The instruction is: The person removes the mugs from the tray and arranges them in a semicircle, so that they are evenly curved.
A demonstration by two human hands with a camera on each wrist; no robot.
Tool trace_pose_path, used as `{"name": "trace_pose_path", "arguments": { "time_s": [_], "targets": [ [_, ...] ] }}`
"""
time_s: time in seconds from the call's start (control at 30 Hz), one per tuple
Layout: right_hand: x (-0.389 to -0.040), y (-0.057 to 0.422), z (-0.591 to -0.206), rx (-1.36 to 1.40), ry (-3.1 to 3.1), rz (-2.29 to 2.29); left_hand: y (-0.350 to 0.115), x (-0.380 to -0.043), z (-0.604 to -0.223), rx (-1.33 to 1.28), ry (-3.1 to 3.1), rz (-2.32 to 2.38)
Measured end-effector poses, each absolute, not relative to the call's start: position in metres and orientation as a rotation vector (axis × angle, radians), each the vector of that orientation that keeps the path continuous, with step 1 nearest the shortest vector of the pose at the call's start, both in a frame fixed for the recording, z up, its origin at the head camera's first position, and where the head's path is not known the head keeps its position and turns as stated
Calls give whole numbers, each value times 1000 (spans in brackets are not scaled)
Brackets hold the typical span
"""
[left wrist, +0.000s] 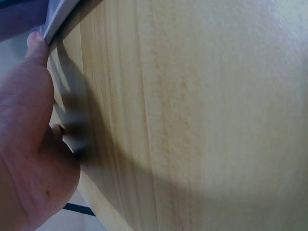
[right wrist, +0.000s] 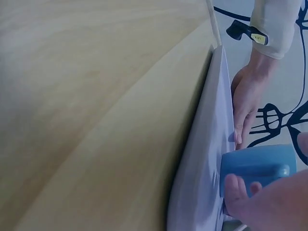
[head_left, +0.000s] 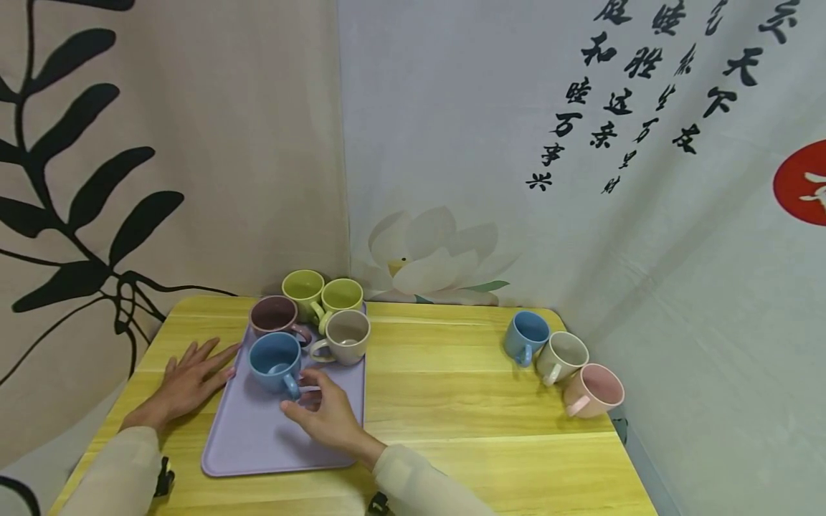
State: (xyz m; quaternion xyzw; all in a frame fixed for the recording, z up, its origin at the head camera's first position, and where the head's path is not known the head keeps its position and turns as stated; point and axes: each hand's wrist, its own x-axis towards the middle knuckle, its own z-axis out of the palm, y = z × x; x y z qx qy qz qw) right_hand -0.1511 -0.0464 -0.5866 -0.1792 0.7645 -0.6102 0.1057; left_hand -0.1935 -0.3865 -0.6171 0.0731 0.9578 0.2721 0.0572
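Observation:
A blue mug (head_left: pixel 274 360) stands upright on the lilac tray (head_left: pixel 258 444), its handle turned toward the viewer. Right beside that handle is my right hand (head_left: pixel 332 416), with thumb and fingers parted and no clear grip on the mug. In the right wrist view the fingers are close to the blue mug (right wrist: pixel 257 161); whether they touch it is hard to see. My left hand (head_left: pixel 190 380) lies on the table with fingers spread, its fingertips at the tray's left edge. The left wrist view shows the thumb of the left hand (left wrist: pixel 29 120) against the tray's rim.
Behind the blue mug on the tray are a purple mug (head_left: pixel 274 315), a beige mug (head_left: pixel 348 337) and two green mugs (head_left: pixel 303 287). At the table's right side stand another blue mug (head_left: pixel 525 337), a cream mug (head_left: pixel 563 356) and a pink mug (head_left: pixel 595 390). A printed curtain (head_left: pixel 452 143) hangs behind.

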Motion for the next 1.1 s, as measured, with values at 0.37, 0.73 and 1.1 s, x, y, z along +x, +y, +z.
{"name": "trace_pose_path", "arguments": {
  "time_s": [0.37,0.73,1.1],
  "targets": [
    [-156,-57,-589,-560,2272,-1813,-385,-192,-614,226,2911,824],
    [-154,-58,-586,-454,2260,-1849,-388,-192,-619,244,2905,860],
    [-148,-44,-590,-547,2325,-1848,-387,-193,-618,249,2912,836]
  ]
}}
